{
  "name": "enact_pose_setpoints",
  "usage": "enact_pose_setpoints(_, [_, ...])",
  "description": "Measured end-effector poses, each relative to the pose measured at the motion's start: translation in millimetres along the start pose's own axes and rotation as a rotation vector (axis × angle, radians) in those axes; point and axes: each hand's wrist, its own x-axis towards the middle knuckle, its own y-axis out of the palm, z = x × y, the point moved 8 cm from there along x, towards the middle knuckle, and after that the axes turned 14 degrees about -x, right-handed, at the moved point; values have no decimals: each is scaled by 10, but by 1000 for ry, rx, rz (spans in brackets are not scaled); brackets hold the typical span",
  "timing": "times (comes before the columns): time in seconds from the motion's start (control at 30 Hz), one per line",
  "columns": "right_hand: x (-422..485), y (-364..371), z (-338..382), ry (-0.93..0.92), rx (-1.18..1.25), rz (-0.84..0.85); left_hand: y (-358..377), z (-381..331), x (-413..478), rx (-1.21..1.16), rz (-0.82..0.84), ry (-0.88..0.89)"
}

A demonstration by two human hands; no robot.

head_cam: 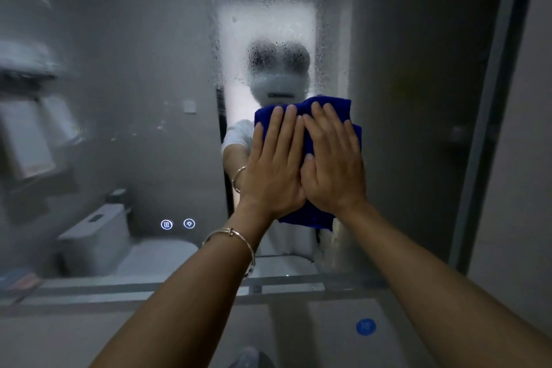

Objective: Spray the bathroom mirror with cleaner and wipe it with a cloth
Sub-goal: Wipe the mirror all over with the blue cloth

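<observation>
The bathroom mirror [134, 69] fills most of the view, and spray droplets speckle its glass around the middle top. A folded dark blue cloth [331, 112] lies flat against the glass at the centre. My left hand [273, 164] presses on the cloth's left half with straight fingers. My right hand [334, 161] presses on the right half, its thumb side touching the left hand. A thin metal bangle sits on my left wrist. No spray bottle is in view.
Two lit touch icons [177, 224] glow low on the mirror, left of my hands. A narrow ledge [283, 285] runs under the mirror. A blue round sticker [366, 326] lies on the surface below right. The mirror's frame edge [490, 116] stands at the right.
</observation>
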Motion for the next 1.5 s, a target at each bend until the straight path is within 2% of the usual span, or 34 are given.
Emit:
enact_pose_setpoints(0.13, [-31, 35, -9, -61, -87, -26, -28, 60, -59, -7, 28, 91])
enact_pose_setpoints(0.43, [-124, 77, -14, -109, -189, -77, 28, 9, -181, -61, -49, -13])
enact_pose_setpoints(1.0, [-95, 36, -145, -214, -138, -79, 84, -110, -97, -47, -86, -59])
enact_pose_setpoints(1.5, [-133, -286, -1257, -126, -159, -62, 487, -1021, 504, -53, -53, 20])
